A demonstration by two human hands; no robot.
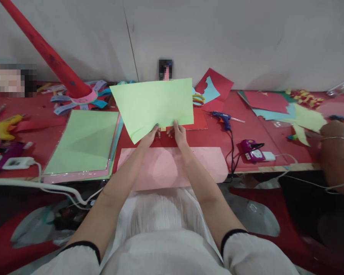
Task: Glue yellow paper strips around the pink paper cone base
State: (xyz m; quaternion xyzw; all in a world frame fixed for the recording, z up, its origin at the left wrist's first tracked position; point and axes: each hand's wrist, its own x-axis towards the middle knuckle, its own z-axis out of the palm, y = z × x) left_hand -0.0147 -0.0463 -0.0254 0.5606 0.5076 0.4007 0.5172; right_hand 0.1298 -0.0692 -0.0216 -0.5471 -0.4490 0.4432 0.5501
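Garment (166,248), handheld green sheet (157,103), bagged paper (81,143)

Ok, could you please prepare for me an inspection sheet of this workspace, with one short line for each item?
Surface: red table, with a pink sheet along its near edge.
Work piece: green sheet, raised above the table.
Clutter: paper stack, red cone and yellow glue gun at left; scissors, blue glue gun and paper scraps at right.
Hands: left hand and right hand hold the green sheet's lower edge.
Cables: black cord from the blue glue gun; thick white cable at lower left.
Surroundings: grey wall behind; another person's hand at far right.
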